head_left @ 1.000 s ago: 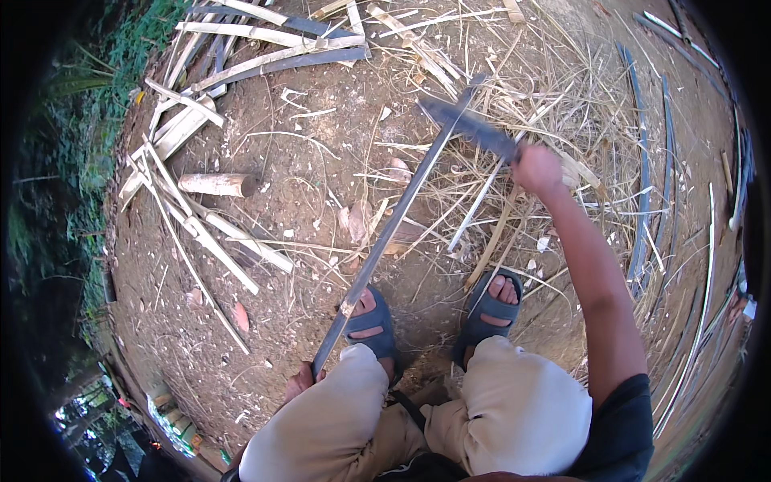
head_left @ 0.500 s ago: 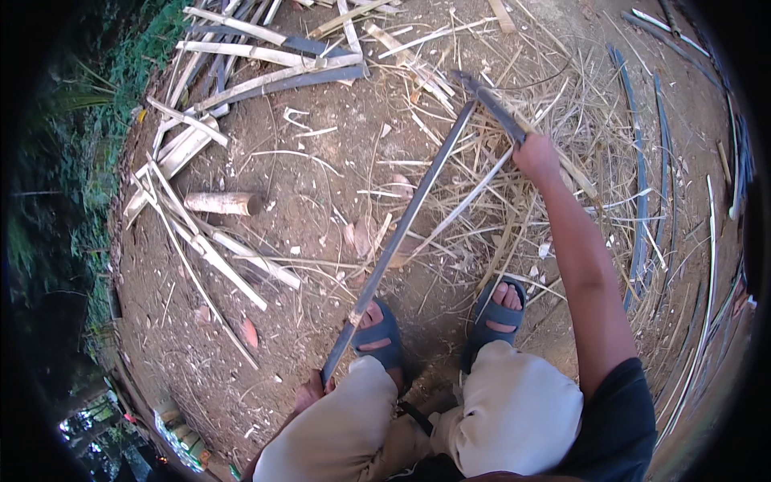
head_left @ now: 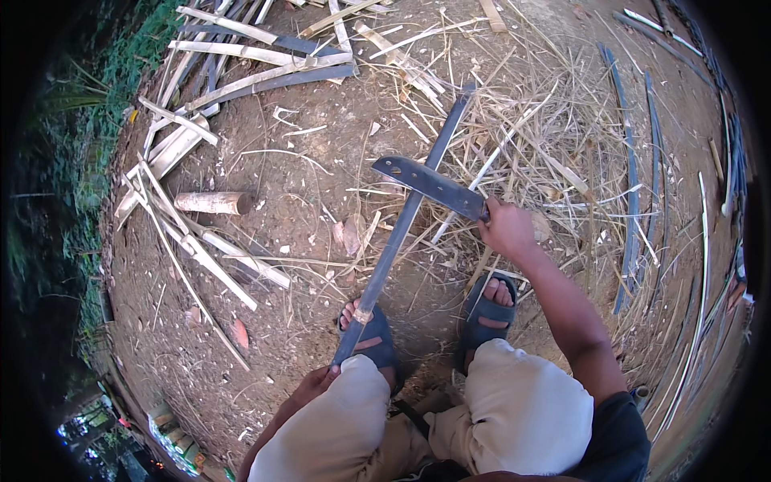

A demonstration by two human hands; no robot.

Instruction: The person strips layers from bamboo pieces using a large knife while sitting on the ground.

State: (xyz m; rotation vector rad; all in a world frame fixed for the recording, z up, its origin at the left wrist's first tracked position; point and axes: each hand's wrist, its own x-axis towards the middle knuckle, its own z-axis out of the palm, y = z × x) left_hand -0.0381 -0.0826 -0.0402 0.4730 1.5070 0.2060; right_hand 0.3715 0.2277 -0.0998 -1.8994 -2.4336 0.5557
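Note:
A long dark bamboo strip (head_left: pixel 395 245) slants from beside my left knee toward the far litter. My left hand (head_left: pixel 316 383) is closed on its near end, partly hidden by my trouser leg. In my right hand (head_left: pixel 508 231), closed round the handle, is a machete (head_left: pixel 440 189) with a broad dark blade and holes near its tip. The blade lies across the strip in this view, flat side showing, with its tip pointing left; I cannot tell whether they touch. The strip passes over my left sandal (head_left: pixel 377 345), its far end over pale shavings.
Split bamboo pieces (head_left: pixel 265 56) are heaped at the far left, with more strips (head_left: pixel 213 257) nearer. A short round log (head_left: pixel 210 202) lies at the left. Thin shavings (head_left: pixel 554 153) cover the ground ahead on the right. Long dark strips (head_left: pixel 624 177) lie farther right.
My right hand has come nearer and slightly left with the machete, whose blade has swung from the strip's far end to across its middle. The strip has shifted slightly.

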